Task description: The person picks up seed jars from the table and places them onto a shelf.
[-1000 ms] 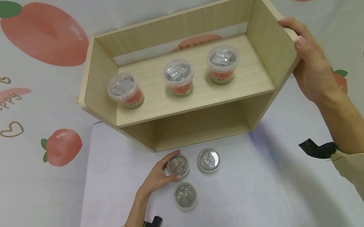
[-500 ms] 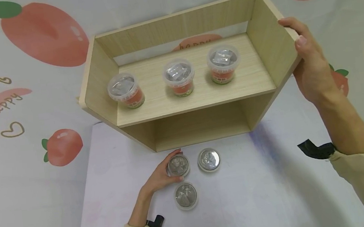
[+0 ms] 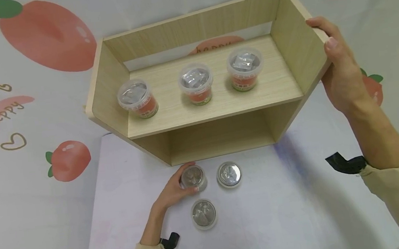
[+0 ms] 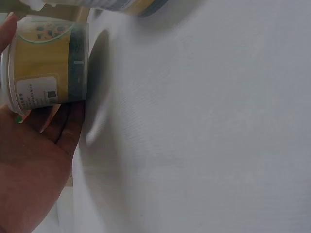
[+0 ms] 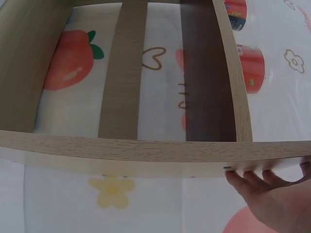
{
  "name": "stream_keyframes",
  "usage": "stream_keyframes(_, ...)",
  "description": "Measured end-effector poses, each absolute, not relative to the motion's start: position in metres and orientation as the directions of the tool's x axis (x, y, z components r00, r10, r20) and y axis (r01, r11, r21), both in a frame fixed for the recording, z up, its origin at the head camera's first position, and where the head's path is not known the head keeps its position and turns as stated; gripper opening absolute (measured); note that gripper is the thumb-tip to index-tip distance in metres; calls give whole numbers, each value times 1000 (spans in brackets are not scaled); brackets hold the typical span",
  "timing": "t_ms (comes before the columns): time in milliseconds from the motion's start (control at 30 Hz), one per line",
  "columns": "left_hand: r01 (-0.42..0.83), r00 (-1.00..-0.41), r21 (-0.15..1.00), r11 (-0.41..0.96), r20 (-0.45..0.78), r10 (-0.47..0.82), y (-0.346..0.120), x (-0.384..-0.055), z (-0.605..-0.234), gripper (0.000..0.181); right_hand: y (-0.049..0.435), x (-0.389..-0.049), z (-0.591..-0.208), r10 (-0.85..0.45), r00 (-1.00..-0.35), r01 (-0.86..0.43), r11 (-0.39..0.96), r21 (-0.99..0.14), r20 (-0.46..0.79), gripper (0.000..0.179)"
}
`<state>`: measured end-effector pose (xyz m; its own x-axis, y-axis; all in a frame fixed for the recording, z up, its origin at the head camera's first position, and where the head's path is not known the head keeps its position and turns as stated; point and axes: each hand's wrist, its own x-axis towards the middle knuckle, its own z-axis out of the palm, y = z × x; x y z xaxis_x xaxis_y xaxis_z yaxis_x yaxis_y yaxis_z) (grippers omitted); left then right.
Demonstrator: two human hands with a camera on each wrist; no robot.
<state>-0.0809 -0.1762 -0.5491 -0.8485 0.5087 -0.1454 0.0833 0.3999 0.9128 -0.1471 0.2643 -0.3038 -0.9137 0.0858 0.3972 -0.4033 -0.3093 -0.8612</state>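
My left hand (image 3: pixel 174 187) holds a lidded plastic tub (image 3: pixel 192 177) with a silvery top, thumb and fingers on opposite sides. In the left wrist view this tub (image 4: pixel 46 63) shows a yellow label and dark base, close over the white surface. Two similar tubs stand near it, one to the right (image 3: pixel 229 174) and one nearer (image 3: pixel 203 214). At the upper right, my right hand (image 3: pixel 343 66) grips the front edge of the side panel of a light wooden shelf (image 3: pixel 217 116). In the right wrist view, the right hand's fingers (image 5: pixel 257 183) lie against the panel's outer face.
Three red-labelled tubs stand on the upper board: left (image 3: pixel 137 99), middle (image 3: pixel 196 84) and right (image 3: pixel 245 69). The lower compartment (image 3: pixel 219 138) opens toward the held tub. Behind the shelf hangs a white cloth (image 3: pixel 49 221) with fruit prints.
My left hand with the tub has shifted slightly toward the shelf and left; the tub now tilts, showing some of its side. My right hand keeps its grip on the shelf.
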Motion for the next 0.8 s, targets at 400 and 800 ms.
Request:
stream_keyframes(400, 90, -838, 913, 397, -146, 526, -179, -91, -534, 81, 263, -148, -304, 87, -917, -394, -342, -853, 388, 48)
stream_keyframes(800, 116, -849, 888, 444, -144, 509, -176, -107, -500, 84, 262, -147, -304, 105, -920, -391, -338, -856, 378, 47)
